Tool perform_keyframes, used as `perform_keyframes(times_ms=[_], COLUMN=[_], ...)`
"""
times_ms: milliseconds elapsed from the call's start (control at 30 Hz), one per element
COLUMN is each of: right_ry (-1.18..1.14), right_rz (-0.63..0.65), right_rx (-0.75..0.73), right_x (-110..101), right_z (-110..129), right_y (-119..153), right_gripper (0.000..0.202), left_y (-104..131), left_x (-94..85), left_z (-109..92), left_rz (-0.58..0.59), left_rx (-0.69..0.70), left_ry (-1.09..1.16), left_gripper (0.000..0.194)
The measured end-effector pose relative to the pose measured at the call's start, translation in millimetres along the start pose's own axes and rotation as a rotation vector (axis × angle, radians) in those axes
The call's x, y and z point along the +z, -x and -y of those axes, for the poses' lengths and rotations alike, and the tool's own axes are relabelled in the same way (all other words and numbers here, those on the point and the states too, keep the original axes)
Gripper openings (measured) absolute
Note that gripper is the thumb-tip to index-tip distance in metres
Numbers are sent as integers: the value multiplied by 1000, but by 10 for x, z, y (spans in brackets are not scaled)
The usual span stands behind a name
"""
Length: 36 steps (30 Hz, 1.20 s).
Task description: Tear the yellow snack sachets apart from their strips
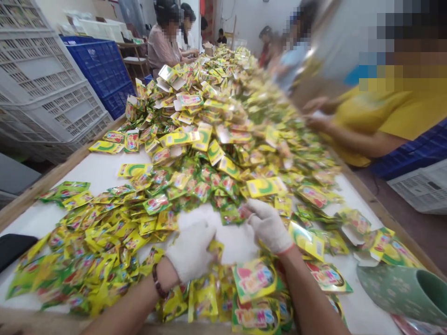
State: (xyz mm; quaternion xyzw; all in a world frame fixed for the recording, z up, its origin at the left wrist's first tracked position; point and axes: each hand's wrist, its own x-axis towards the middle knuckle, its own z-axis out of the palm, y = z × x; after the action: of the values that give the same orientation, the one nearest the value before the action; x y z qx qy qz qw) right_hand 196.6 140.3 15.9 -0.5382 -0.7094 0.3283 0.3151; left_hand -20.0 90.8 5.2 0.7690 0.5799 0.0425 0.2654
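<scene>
White gloves cover both hands. My left hand (191, 251), with a dark bracelet at the wrist, is curled low over the white tabletop (232, 242), beside a yellow packet (216, 249); its fingertips are blurred. My right hand (268, 225) reaches to the near edge of the heap, fingers bent at a green and red packet (233, 214). Flat yellow-green packs with large lettering (254, 279) lie between my forearms. Yellow packets (118, 228) spread out on the left. Behind both hands rises a large pile of small packets and yellow boxes (209, 135).
White crates (45, 79) and blue crates (101, 70) stack at the left. A dark phone-like object (14, 249) lies at the left edge, a green floral cup (394, 286) at the right. A person in yellow (380, 111) is at the right; others line the table.
</scene>
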Motion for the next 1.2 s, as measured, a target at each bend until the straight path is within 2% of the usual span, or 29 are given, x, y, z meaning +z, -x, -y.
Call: perform_keyframes(times_ms=[67, 133, 233, 333, 400, 500, 567, 733, 833, 967, 1033, 1100, 1200], right_ry=[138, 293, 424, 363, 210, -147, -346, -570, -609, -674, -598, -454, -289], right_rz=[50, 111, 165, 119, 70, 39, 83, 171, 175, 221, 299, 331, 220], right_rx=[1, 68, 184, 229, 234, 236, 225, 203, 220, 218, 188, 136, 69], right_x=[151, 259, 336, 345, 318, 227, 161, 128, 131, 94, 109, 161, 257], right_z=[-24, 10, 93, 97, 49, -17, -13, 98, 139, 160, 176, 201, 247], right_y=[-39, -76, -118, -120, -97, -52, -27, 13, 25, 37, 48, 59, 65], right_gripper=[14, 21, 31, 29, 20, 12, 13, 17, 17, 18, 13, 10, 15], left_y=[-5, -37, -103, -146, -159, -168, -169, -156, -145, -133, -125, -117, -118], left_x=[43, 31, -52, -136, -159, -140, -115, -112, -146, -202, -223, -222, -169], left_z=[-3, 14, 30, 14, 17, 63, 93, 51, 12, 2, -15, -43, -76], left_rz=[25, -33, -128, -97, -149, -228, -229, -169, -159, -205, -152, -47, 132], left_rx=[-22, -43, -123, -264, -299, -282, -272, -218, -204, -270, -227, -117, 17], left_ry=[64, 234, 593, 974, 1104, 1119, 1077, 1083, 1105, 1080, 1078, 1100, 1197], left_gripper=[11, 7, 13, 26, 35, 36, 35, 41, 43, 42, 39, 37, 36])
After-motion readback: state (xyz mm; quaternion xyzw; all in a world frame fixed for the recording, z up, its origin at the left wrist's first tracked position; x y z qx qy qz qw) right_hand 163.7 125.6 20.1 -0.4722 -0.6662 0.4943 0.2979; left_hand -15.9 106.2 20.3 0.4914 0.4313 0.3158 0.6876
